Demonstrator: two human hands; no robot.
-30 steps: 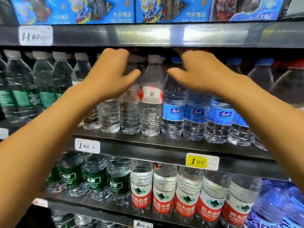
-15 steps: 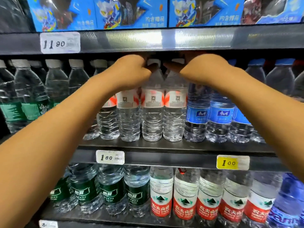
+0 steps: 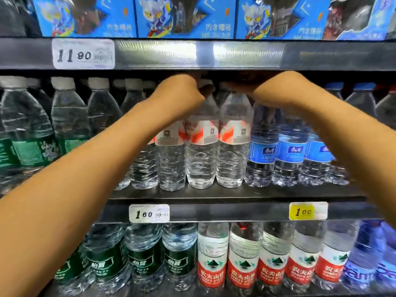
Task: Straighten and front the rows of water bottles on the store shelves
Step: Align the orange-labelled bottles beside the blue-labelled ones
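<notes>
Left hand: the left hand [image 3: 180, 93] is up at the tops of the clear plastic water bottles with red and white labels [image 3: 202, 144]. It is curled closed around the neck of one of them, right under its white cap

Right hand: the right hand [image 3: 276, 91] lies flat on top of the bottle tops, palm down, just under the shelf above. Its fingers go back out of sight, so I cannot tell if it holds anything

Red and white bottles: they stand upright in a row in the middle of the dark middle shelf [image 3: 235, 195], near the front edge, touching side by side

Blue bottles: the clear bottles with blue labels and blue caps [image 3: 291, 151] stand just beside them, at 3 o'clock

Green bottles: the clear bottles with green labels and white caps [image 3: 32, 133] stand at 9 o'clock of the red and white ones, behind the left arm

Price tags: a white tag that reads 1.60 [image 3: 149, 213] and a yellow tag that reads 1.00 [image 3: 308, 211] sit on the front of the middle shelf

Lower shelf: at 6 o'clock, bottles with dark green labels [image 3: 141, 260] stand beside bottles with red labels [image 3: 242, 273]

Top shelf: at 12 o'clock, blue cartoon boxes [image 3: 184, 17] sit in a row, with a white tag that reads 11.80 [image 3: 83, 54] under them
</notes>
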